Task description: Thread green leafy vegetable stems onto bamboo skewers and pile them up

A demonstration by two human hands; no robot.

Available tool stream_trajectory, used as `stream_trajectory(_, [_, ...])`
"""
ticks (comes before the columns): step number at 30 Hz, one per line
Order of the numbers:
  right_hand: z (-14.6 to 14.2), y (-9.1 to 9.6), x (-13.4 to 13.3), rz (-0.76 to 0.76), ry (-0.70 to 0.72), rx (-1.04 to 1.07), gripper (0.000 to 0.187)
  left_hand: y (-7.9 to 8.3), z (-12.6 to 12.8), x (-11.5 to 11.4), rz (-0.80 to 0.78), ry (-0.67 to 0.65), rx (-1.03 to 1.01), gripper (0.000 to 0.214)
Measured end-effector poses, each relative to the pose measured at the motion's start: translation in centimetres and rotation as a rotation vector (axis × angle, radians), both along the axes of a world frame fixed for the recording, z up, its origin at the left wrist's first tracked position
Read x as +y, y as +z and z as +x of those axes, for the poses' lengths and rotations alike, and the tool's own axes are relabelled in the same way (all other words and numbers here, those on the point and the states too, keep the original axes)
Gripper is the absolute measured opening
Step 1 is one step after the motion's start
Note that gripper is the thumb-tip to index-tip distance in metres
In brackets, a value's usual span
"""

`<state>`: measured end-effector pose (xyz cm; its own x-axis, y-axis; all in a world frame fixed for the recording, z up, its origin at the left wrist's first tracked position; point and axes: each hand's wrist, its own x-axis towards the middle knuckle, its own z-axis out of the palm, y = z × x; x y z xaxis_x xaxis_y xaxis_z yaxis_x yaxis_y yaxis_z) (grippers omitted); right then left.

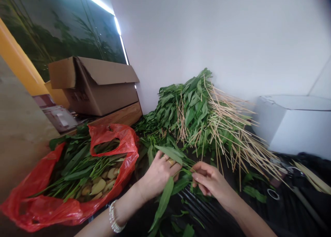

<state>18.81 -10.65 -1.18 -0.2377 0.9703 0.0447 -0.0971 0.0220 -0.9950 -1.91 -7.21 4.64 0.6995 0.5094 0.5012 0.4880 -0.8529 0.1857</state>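
Note:
My left hand (159,171), with rings on its fingers and a beaded bracelet at the wrist, is closed around long-leaved green stems (165,197) that look like water spinach. Leaves stick out above and below its fingers. Close by on the right, my right hand (209,180) pinches the thin stem ends of the same greens between thumb and fingers. Whether a skewer is among them I cannot make out. Behind both hands rises a large heap of leafy bundles (195,104) on thin wooden skewers (232,126), their bare ends fanning out rightward.
At the left, an open red plastic bag (126,147) holds loose greens and pale round slices (98,187). An open cardboard box (111,95) stands behind it. To the right are a white box (297,123) and black plastic (289,209). Loose leaves (254,194) lie about.

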Motion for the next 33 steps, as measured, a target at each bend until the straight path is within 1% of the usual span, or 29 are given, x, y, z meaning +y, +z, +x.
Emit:
stream_trajectory(3, [0.0, -0.1, 0.1, -0.009, 0.007, -0.021, 0.033, 0.0, 0.0, 0.5, 0.002, 0.01, 0.077, 0.016])
stream_trajectory(5, [-0.1, -0.1, 0.1, -0.011, 0.014, -0.034, 0.032, -0.1, 0.0, 0.6, -0.011, 0.043, 0.097, 0.014])
stream_trajectory(7, [-0.3, -0.2, 0.1, -0.006, 0.024, -0.039, 0.031, -0.4, 0.2, 0.5, -0.042, 0.095, 0.073, 0.014])
stream_trajectory(8, [-0.3, -0.3, 0.1, 0.0, 0.03, -0.034, 0.031, -0.6, 0.2, 0.5, -0.084, 0.125, 0.02, 0.014])
stream_trajectory(10, [-0.4, -0.4, 0.1, 0.009, 0.034, -0.017, 0.031, -0.7, 0.2, 0.7, -0.226, 0.214, -0.22, 0.015])
stream_trajectory(12, [-0.2, -0.4, 0.1, 0.007, 0.017, 0.0, 0.03, -0.3, -0.4, 1.5, -0.404, 0.325, -0.553, 0.019])
stream_trajectory(14, [0.0, -0.4, 0.2, -0.005, -0.033, 0.015, 0.03, 0.7, -1.5, 2.5, -0.533, 0.389, -0.837, 0.023])
stream_trajectory(15, [0.1, -0.4, 0.2, -0.012, -0.057, 0.024, 0.03, 1.4, -2.1, 3.0, -0.559, 0.386, -0.939, 0.023])
stream_trajectory(17, [0.2, -0.4, 0.3, -0.017, -0.094, 0.042, 0.031, 2.9, -3.4, 3.5, -0.562, 0.335, -1.086, 0.018])
stream_trajectory(18, [0.2, -0.4, 0.4, -0.017, -0.099, 0.045, 0.032, 3.6, -3.9, 3.5, -0.529, 0.321, -1.151, 0.015])
stream_trajectory(20, [0.1, -0.6, 0.5, -0.018, -0.097, 0.048, 0.033, 4.8, -4.2, 2.6, -0.4, 0.34, -1.243, 0.011])
stream_trajectory(21, [0.0, -0.6, 0.6, -0.019, -0.099, 0.05, 0.033, 5.1, -4.1, 1.8, -0.325, 0.359, -1.239, 0.008])
stream_trajectory(22, [0.0, -0.7, 0.6, -0.022, -0.1, 0.052, 0.034, 5.2, -3.7, 1.0, -0.266, 0.366, -1.178, 0.006])
stream_trajectory(23, [-0.1, -0.7, 0.5, -0.027, -0.104, 0.056, 0.034, 5.1, -3.2, 0.2, -0.234, 0.346, -1.062, 0.005])
stream_trajectory(24, [-0.1, -0.7, 0.5, -0.031, -0.109, 0.059, 0.035, 4.8, -2.5, -0.6, -0.237, 0.297, -0.89, 0.005])
stream_trajectory(26, [-0.1, -0.5, 0.4, -0.039, -0.11, 0.061, 0.036, 3.6, -1.2, -1.6, -0.264, 0.151, -0.488, 0.008])
stream_trajectory(27, [-0.1, -0.4, 0.3, -0.04, -0.105, 0.061, 0.037, 2.8, -0.7, -1.8, -0.25, 0.102, -0.335, 0.011])
stream_trajectory(29, [-0.1, -0.3, 0.2, -0.035, -0.09, 0.061, 0.036, 1.2, 0.0, -1.5, -0.159, 0.072, -0.153, 0.019])
stream_trajectory(31, [-0.1, -0.1, 0.1, -0.03, -0.068, 0.056, 0.035, -0.2, 0.2, -0.8, -0.032, 0.102, -0.059, 0.023])
stream_trajectory(33, [-0.1, -0.1, 0.1, -0.029, -0.047, 0.05, 0.033, -1.1, 0.1, 0.0, 0.064, 0.14, 0.049, 0.024])
